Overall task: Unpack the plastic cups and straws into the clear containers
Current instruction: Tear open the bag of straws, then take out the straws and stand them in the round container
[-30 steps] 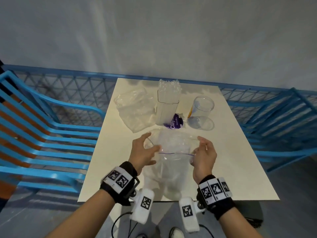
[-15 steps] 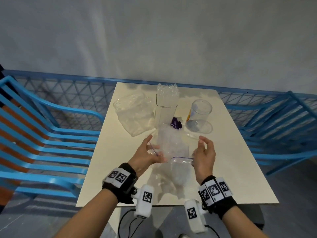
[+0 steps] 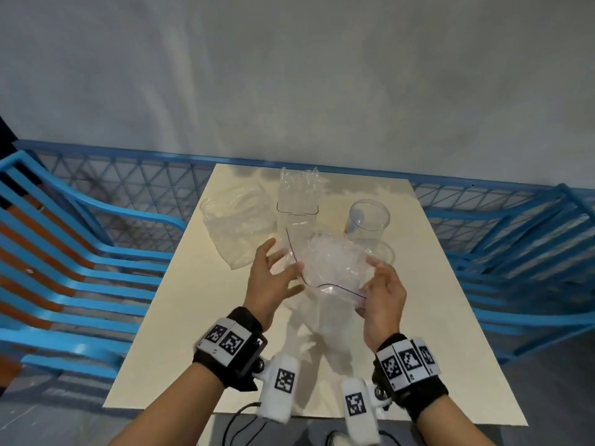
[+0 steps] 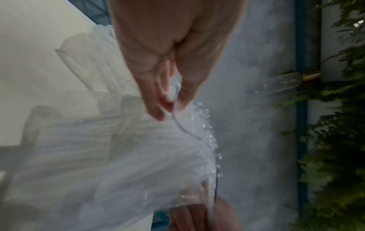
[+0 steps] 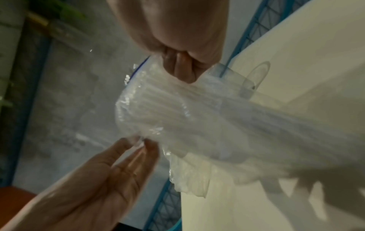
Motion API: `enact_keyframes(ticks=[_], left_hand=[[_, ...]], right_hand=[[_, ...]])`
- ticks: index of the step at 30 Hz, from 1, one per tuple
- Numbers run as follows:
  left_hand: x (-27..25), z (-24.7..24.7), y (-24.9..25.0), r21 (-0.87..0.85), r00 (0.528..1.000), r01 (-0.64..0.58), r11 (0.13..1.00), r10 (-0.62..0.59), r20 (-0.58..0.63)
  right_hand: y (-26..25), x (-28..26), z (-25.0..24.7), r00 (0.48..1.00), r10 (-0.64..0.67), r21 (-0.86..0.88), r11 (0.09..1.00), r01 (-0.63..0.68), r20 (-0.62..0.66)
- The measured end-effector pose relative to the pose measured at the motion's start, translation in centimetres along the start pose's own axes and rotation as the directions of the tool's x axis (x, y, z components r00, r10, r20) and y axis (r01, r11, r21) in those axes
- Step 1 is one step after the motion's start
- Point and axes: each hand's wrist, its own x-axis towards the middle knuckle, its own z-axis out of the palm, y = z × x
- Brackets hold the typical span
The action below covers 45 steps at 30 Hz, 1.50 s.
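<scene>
I hold a clear zip bag of straws (image 3: 331, 265) above the middle of the table (image 3: 180, 317), its blue-lined mouth pulled apart towards me. My left hand (image 3: 283, 268) pinches the left rim of the bag (image 4: 118, 156) between thumb and fingertips (image 4: 158, 112). On the right rim, my right hand (image 3: 370, 284) grips the bag (image 5: 197, 117) with curled fingers (image 5: 181, 68). Behind the bag stands a tall clear container (image 3: 297, 204) with crinkled clear wrap sticking out of its top. A round clear container (image 3: 368, 220) stands to its right.
An empty crumpled plastic bag (image 3: 238, 226) lies at the back left of the table. A round clear lid (image 3: 384, 252) lies in front of the round container. Blue slatted chairs (image 3: 64, 252) flank the table on both sides; a blue mesh rail (image 3: 135, 188) runs behind.
Both hands have lifted the straw bag and turned it, so its mouth now gapes open towards me. The purple label behind it is now hidden.
</scene>
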Motion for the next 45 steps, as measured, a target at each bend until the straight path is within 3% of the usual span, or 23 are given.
enact_keyframes(ticks=[3, 5, 9, 12, 15, 17, 19, 21, 22, 24, 27, 29, 31, 33, 36, 37, 39, 41, 43, 45], left_hand=[[-0.4, 2.9, 0.5, 0.222, 0.963, 0.228, 0.948, -0.253, 0.092], [-0.2, 4.7, 0.1, 0.210, 0.917, 0.326, 0.922, -0.362, 0.164], [0.5, 7.6, -0.6, 0.041, 0.969, 0.216, 0.976, -0.219, 0.113], [0.4, 9.0, -1.6, -0.143, 0.979, 0.171, 0.975, -0.152, 0.134], [0.5, 8.6, -4.5, -0.229, 0.942, 0.337, 0.913, -0.328, 0.078], [0.6, 8.0, -6.6, -0.078, 0.903, 0.428, 0.901, -0.430, -0.009], [0.5, 7.5, -6.6, 0.219, 0.927, 0.373, 0.901, -0.351, -0.134], [0.9, 6.9, -5.1, 0.378, 0.977, 0.188, 0.906, -0.132, -0.170], [1.2, 6.3, -3.9, 0.381, 0.988, 0.091, 0.920, -0.036, -0.149], [2.3, 5.3, -1.5, 0.275, 0.996, -0.004, 0.962, 0.029, -0.087], [4.2, 4.1, 0.5, 0.182, 0.997, 0.075, 0.980, -0.070, -0.038], [4.8, 4.6, 1.0, 0.294, 0.989, 0.142, 0.945, -0.148, -0.004], [4.8, 5.6, 0.7, 0.423, 0.995, 0.064, 0.904, -0.089, 0.041], [4.8, 6.5, 0.4, 0.309, 0.997, -0.023, 0.951, 0.000, 0.073], [5.2, 6.8, -0.4, 0.008, 0.998, 0.045, 0.999, -0.045, 0.033], [5.4, 6.7, -1.1, 0.039, 0.997, 0.078, 0.996, -0.077, -0.026], [5.8, 6.2, -3.1, 0.306, 0.982, 0.142, 0.941, -0.097, -0.160], [5.6, 5.5, -4.3, 0.426, 0.973, 0.180, 0.886, -0.097, -0.211], [4.7, 3.9, -4.1, 0.356, 0.978, 0.166, 0.920, -0.106, -0.181], [3.3, 1.4, -3.2, 0.236, 0.984, 0.162, 0.958, -0.175, 0.036]], right_hand=[[-0.4, 1.6, -0.7, 0.999, -0.037, 0.005, 0.999, 0.037, 0.028], [-0.1, 2.5, -1.1, 0.995, -0.040, -0.005, 0.999, 0.040, 0.095], [0.7, 4.1, -2.2, 0.981, -0.037, -0.076, 0.996, 0.052, 0.189], [0.8, 5.4, -3.2, 0.974, -0.091, -0.058, 0.993, 0.105, 0.206], [1.4, 6.8, -4.3, 0.967, 0.005, -0.013, 1.000, -0.002, 0.255], [2.2, 7.6, -5.2, 0.954, 0.059, -0.069, 0.997, -0.041, 0.293], [2.5, 8.3, -5.9, 0.931, 0.098, -0.111, 0.992, -0.063, 0.352], [2.3, 8.9, -6.7, 0.885, 0.153, -0.148, 0.984, -0.097, 0.441], [2.0, 9.1, -7.2, 0.858, 0.174, -0.174, 0.980, -0.101, 0.483], [1.7, 9.6, -7.8, 0.814, 0.178, -0.216, 0.974, -0.065, 0.553], [1.7, 9.9, -8.2, 0.762, 0.133, -0.222, 0.975, 0.015, 0.634], [1.6, 9.7, -8.3, 0.746, 0.117, -0.214, 0.976, 0.036, 0.655], [1.0, 9.6, -8.2, 0.760, 0.106, -0.176, 0.984, 0.011, 0.642], [0.3, 9.8, -8.2, 0.777, 0.106, -0.094, 0.994, -0.061, 0.621], [0.0, 10.6, -7.9, 0.769, 0.145, -0.060, 0.989, -0.137, 0.622], [0.4, 10.7, -7.7, 0.762, 0.185, -0.103, 0.983, -0.154, 0.620], [1.8, 11.0, -7.1, 0.757, 0.277, -0.206, 0.960, -0.190, 0.592], [3.2, 11.2, -6.7, 0.757, 0.345, -0.251, 0.937, -0.243, 0.555], [3.7, 11.5, -6.6, 0.760, 0.378, -0.248, 0.925, -0.288, 0.528], [3.6, 11.8, -6.7, 0.750, 0.397, -0.244, 0.918, -0.314, 0.529]])
